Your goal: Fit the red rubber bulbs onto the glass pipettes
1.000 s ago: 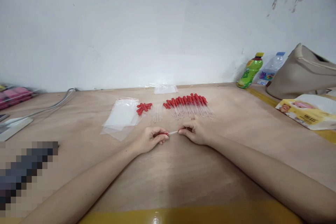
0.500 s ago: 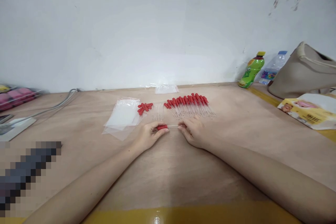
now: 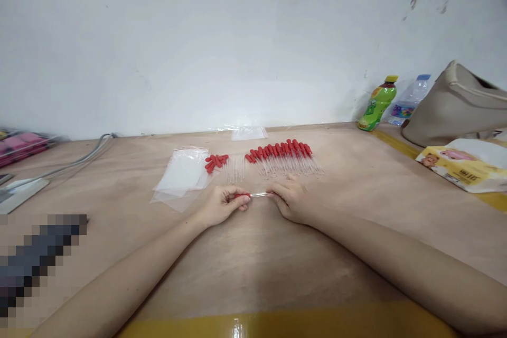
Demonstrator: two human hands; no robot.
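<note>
My left hand (image 3: 225,205) pinches a red rubber bulb (image 3: 243,196) at the middle of the table. From the bulb a thin clear tube (image 3: 259,195) runs right, and its other end is between the closed fingers of my right hand (image 3: 288,198). Beyond my hands lies a row of red-bulbed droppers (image 3: 283,153), their clear tubes pointing toward me. To its left are several loose clear tubes (image 3: 235,168) and a small heap of red bulbs (image 3: 215,161). Clear plastic bags (image 3: 182,171) lie farther left.
A green bottle (image 3: 378,104), a clear bottle (image 3: 410,100), a beige bag (image 3: 455,108) and a yellow tissue pack (image 3: 465,166) stand or lie at the right. Left are a cable (image 3: 79,162), a pink packet (image 3: 24,147) and a blurred dark object (image 3: 43,253).
My left hand has shifted slightly left and down, and its fingers now cover more of the red bulb. The whole view has moved a little.
</note>
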